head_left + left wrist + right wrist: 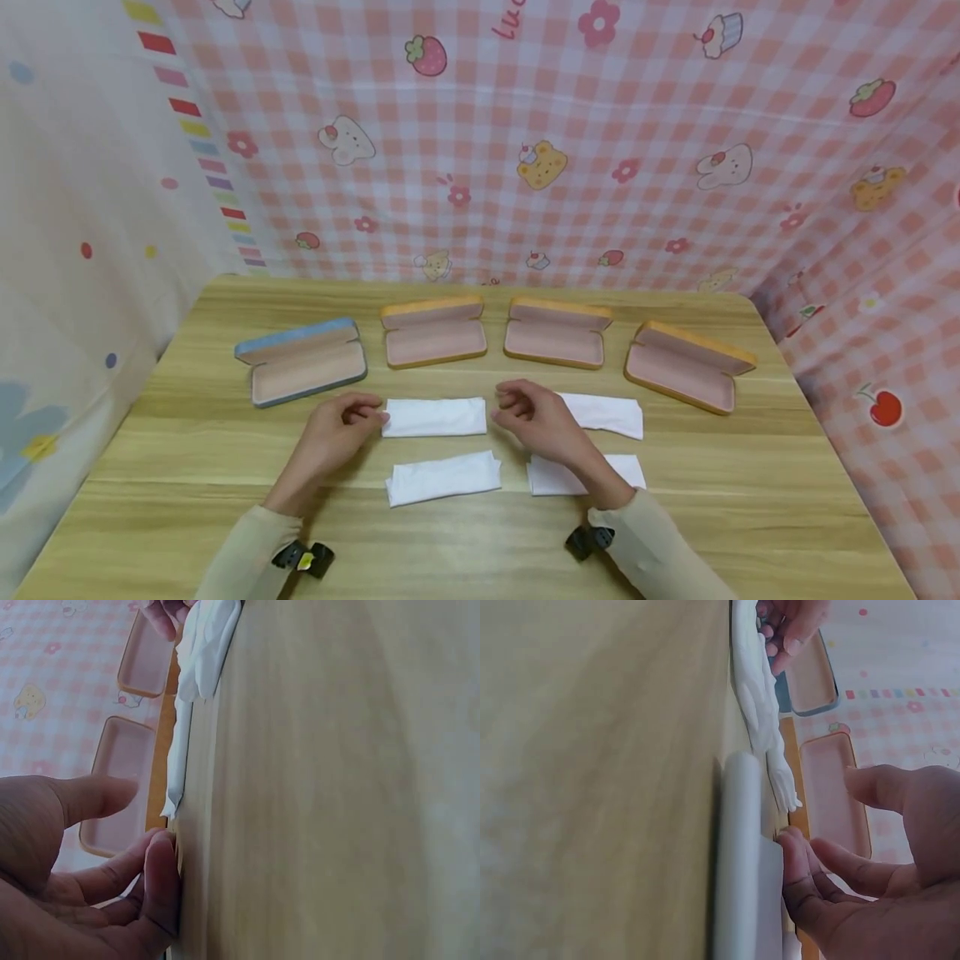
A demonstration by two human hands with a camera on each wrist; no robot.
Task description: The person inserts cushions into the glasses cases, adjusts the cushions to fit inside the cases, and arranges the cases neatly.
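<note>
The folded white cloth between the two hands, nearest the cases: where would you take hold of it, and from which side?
Judging by its pose, pinch the short left end of the folded white cloth, coming in from the left where the left hand already sits. It lies flat and long sideways, so its ends are free, and the right hand could take the other end.

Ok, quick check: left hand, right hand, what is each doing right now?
Left hand: open, fingers loosely curled, tips on the table beside the folded white cloth, holding nothing.
Right hand: open, loosely curled, resting near another white cloth, holding nothing.
</note>
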